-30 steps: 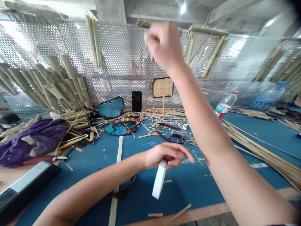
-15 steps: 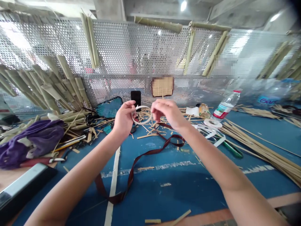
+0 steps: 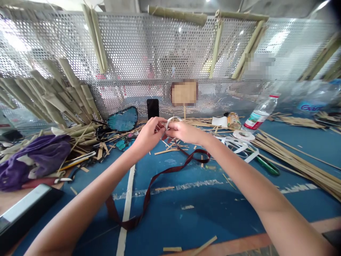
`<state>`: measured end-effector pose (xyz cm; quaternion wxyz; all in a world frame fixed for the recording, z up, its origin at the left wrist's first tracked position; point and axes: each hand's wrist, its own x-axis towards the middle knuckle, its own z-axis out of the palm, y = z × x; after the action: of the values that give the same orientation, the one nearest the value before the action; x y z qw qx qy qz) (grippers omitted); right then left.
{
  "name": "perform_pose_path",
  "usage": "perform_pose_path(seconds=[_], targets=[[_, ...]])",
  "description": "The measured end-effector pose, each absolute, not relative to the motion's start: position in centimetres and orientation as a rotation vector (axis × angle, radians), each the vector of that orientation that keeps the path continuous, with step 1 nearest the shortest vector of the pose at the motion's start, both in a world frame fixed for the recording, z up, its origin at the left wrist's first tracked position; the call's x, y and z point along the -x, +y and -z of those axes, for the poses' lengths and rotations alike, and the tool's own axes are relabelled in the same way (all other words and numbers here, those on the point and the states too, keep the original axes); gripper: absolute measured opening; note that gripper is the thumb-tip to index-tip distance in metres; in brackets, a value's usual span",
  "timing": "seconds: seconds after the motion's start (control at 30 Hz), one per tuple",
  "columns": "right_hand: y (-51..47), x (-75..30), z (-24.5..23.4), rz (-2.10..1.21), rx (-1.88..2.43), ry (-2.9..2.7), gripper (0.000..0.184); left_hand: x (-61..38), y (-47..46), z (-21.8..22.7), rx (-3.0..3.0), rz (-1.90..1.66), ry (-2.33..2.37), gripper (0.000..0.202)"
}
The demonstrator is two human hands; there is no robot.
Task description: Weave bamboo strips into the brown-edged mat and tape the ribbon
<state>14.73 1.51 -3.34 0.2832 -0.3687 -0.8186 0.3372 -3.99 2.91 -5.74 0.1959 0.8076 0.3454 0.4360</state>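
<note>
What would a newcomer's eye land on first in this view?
The left hand and right hand meet at centre, pinching a white ring. Below them, a dark red ribbon snakes across the blue work surface. Behind, a perforated metal panel hung with split bamboo pieces rises at the far edge.

Bare left hand [image 3: 149,136] and right hand [image 3: 185,132], bare forearms [image 3: 247,181]

The head-worn camera looks forward and down at the hands [image 3: 149,134] [image 3: 185,132].
</note>
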Motion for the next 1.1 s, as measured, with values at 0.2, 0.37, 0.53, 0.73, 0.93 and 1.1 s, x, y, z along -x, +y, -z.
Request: perform_pose_path(seconds=[0.2,0.37,0.53,0.73,0.93,1.1], targets=[[1.7,-14.8,3.7,-0.821,1.091,-2.177,0.026,4.4,2.1,4.6,-2.440,-1.161,1.077,0.012],[0.7,-15.0,2.6,-0.848,1.114,-2.239,0.029,4.9,2.1,3.8,-2.497,-1.112,1.097,0.011],[-0.1,-14.9,2.1,-0.647,1.191,-2.165,0.036,5.4,2.0,2.8,-2.220,-1.182,1.148,0.017],[0.0,-14.7,2.2,-0.709,1.068,-1.968,0.035,5.4,1.1,1.8,-2.125,-1.295,1.172,0.019],[1.4,-17.4,1.6,-0.239,1.218,-1.992,0.019,6.3,1.4,2.4,-2.351,-0.539,1.272,0.037],[2.2,-20.2,0.7,-0.271,1.373,-1.751,0.013,5.1,0.0,5.3,-2.377,0.283,1.184,0.052]])
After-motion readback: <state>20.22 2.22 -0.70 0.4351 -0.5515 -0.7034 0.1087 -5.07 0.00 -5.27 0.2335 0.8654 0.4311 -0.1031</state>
